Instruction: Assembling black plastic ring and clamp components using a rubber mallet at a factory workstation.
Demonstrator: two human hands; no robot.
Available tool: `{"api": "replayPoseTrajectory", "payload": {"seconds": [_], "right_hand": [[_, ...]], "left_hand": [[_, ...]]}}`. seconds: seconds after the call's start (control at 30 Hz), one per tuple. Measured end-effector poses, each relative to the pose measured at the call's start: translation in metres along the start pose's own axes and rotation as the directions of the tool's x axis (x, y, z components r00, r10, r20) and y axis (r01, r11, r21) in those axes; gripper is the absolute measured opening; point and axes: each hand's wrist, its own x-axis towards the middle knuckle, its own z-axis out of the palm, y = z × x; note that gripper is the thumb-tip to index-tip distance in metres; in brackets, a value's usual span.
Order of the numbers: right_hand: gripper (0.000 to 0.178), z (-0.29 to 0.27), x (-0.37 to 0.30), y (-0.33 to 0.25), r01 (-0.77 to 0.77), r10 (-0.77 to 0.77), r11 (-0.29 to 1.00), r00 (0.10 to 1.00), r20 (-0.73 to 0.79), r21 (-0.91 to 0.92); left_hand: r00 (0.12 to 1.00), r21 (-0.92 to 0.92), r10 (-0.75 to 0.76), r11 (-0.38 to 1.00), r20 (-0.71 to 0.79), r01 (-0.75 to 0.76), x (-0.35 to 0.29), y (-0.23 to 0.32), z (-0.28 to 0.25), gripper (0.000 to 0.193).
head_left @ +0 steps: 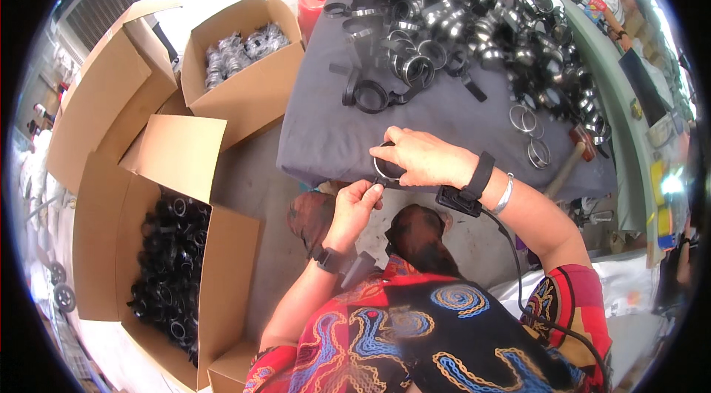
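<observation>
Right grip (429, 159) on ring (389, 170), left grip (355, 205) apparently too.

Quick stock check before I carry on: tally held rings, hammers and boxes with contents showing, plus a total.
Held ring: 1
Hammer: 1
Boxes with contents showing: 2
Total: 4
Heaped rings overlap too much to count.

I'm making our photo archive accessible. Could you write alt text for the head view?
A person's right hand holds a round black part with a silvery rim at the near edge of a grey-covered table, the left hand pinching the part's lower edge. A heap of similar parts lies beyond. To the left, open cardboard boxes hold black parts and silvery parts.
</observation>
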Motion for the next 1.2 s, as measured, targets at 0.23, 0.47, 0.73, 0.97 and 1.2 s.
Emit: {"api": "replayPoseTrajectory", "payload": {"seconds": [0.23, 0.47, 0.73, 0.97, 1.2], "right_hand": [[0.053, 0.045, 0.020, -0.004, -0.026, 0.014, 0.999, 0.950, -0.313, -0.034], [0.053, 0.059, 0.034, -0.008, -0.103, 0.074, 0.992, 0.940, -0.332, -0.073], [0.056, 0.063, 0.032, -0.007, -0.094, 0.074, 0.995, 0.929, -0.362, -0.036], [0.055, 0.014, -0.018, 0.007, 0.199, -0.144, 0.929, 0.971, -0.192, 0.311], [0.053, 0.001, -0.044, 0.045, 0.001, 0.144, 0.949, 0.887, -0.439, 0.315]], "left_hand": [[1.000, -0.015, -0.011, 1.000, -0.004, 0.011, 0.000, -0.002, 0.003, 0.021], [0.999, 0.055, -0.032, 0.998, 0.024, 0.031, 0.000, 0.006, -0.002, 0.019], [0.998, 0.019, -0.035, 0.999, 0.048, 0.034, 0.000, 0.000, -0.007, 0.018], [0.997, -0.152, -0.014, 0.988, 0.073, 0.025, -0.004, 0.046, -0.011, 0.024], [0.925, 0.133, 0.306, 0.950, -0.226, -0.282, 0.052, 0.080, -0.037, 0.022]]}}
